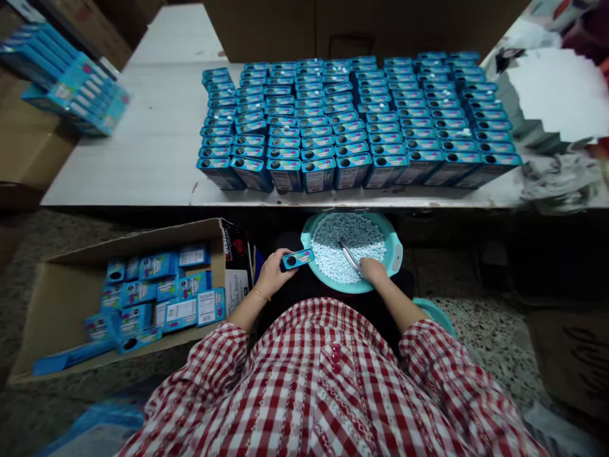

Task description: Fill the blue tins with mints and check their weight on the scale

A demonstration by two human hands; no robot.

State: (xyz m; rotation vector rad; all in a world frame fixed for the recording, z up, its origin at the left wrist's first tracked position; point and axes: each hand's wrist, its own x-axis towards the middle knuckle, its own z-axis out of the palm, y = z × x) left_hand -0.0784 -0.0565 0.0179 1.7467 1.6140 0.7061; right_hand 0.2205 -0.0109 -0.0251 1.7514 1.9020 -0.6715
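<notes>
My left hand [275,277] is closed around a small blue box [299,258] with a dark round hole in its top. The box is held at the left rim of a turquoise basin [394,252]. Small white pellets [335,266] fill much of the basin. My right hand [373,271] grips a metal scoop [349,256] by its handle, low over the pellets at the basin's right side. The far end of the scoop reaches in among the pellets, so its tip is partly hidden.
Many matching blue boxes [318,175] stand in rows on the white table [157,127]. An open carton [61,273] at left holds more boxes. A stack of white card [561,95] lies at the table's right; blue display packs [71,82] stand at its left end.
</notes>
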